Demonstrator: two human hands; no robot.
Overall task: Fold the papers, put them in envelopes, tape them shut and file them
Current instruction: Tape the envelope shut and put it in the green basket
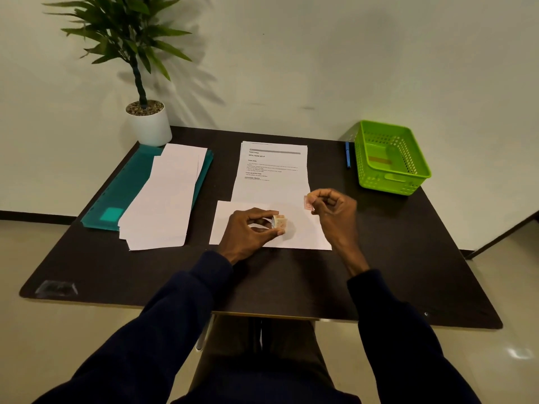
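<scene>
A white envelope lies flat at the table's middle. Over it, my left hand grips a small patterned tape roll between thumb and fingers. My right hand hovers above the envelope's right end, pinching a short torn piece of tape. Behind the envelope lies a stack of printed papers. Several white envelopes are fanned out on a teal file folder at the left.
A green plastic basket stands at the back right with a blue pen beside it. A potted plant sits at the back left corner. The dark table ends near my sleeves.
</scene>
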